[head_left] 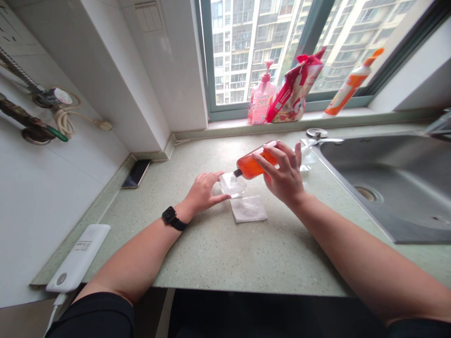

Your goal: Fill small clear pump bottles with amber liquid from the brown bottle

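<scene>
The speckled surface [197,258] is spread beneath both arms, and above it a window [206,70] is set in the wall, with tall buildings seen through the glass. At the right a steel sink [416,188] is sunk into the surface. On the sill a red and white bag [295,91] is stood between a tilted-looking orange and white bottle [347,91] and a pink pump bottle [260,101]. By the right hand [283,173] the amber bottle [251,166] is held aslant above the surface, its grip closed around the body and base end, the dark neck [237,173] pointed down to the left, just over the clear dish [234,187]. By the left hand [201,193] that dish is held at its left side, the grip partly spread, with the thumb at the near edge and a finger at the far one. Whether liquid is being poured cannot be told. At the left edge of the surface a white power bank [79,258] is laid, and beyond it a dark phone [136,173]. Just in front of the dish a folded tissue [248,210] is placed flat. On the left wrist a black watch [169,215] is worn.
</scene>
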{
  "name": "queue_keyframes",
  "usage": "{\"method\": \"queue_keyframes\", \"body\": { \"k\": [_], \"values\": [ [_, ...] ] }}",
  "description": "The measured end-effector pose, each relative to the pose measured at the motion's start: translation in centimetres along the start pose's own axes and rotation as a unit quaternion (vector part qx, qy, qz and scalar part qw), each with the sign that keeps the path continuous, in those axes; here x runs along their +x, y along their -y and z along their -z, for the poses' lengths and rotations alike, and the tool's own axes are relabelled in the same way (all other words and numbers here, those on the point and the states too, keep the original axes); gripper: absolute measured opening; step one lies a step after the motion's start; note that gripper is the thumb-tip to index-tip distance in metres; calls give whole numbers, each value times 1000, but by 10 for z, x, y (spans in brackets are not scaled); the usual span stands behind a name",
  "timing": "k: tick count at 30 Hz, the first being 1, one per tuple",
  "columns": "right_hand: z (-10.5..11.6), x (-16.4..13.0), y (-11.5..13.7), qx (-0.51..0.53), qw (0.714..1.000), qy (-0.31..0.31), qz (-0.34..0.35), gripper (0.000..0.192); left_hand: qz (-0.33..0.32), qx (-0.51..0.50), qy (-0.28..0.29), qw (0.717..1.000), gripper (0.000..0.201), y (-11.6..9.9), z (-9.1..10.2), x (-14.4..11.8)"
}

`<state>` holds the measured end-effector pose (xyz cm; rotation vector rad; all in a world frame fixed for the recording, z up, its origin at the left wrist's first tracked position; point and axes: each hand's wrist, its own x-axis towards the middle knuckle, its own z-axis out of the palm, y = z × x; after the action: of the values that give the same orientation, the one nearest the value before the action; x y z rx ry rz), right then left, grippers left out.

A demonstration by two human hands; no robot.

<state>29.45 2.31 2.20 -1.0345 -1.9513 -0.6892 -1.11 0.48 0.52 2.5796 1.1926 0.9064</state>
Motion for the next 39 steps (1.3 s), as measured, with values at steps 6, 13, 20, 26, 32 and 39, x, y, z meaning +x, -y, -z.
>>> {"method": "queue_keyframes", "body": {
  "k": [6, 13, 20, 26, 32, 39],
  "values": [
    [-1, 0, -1, -4, 1000, -6, 4, 99, 1, 0, 1, 1000, 78, 0, 0, -1],
    [-1, 0, 0, 7, 1000, 1, -2, 101, -2, 3, 3, 1000, 78, 0, 0, 0],
    [-1, 0, -1, 4, 1000, 0, -3, 105, 1, 1, 4, 1000, 79, 1, -1, 0],
    [-1, 0, 0, 6, 1000, 1, -3, 105, 2, 2, 6, 1000, 78, 1, 0, 0],
    [1, 0, 1, 4, 1000, 13, -10, 104, 7, -2, 8, 1000, 78, 0, 0, 0],
    [0, 0, 0, 2, 1000, 16, -8, 104, 7, 0, 7, 1000, 78, -1, 0, 1]
  ]
}}
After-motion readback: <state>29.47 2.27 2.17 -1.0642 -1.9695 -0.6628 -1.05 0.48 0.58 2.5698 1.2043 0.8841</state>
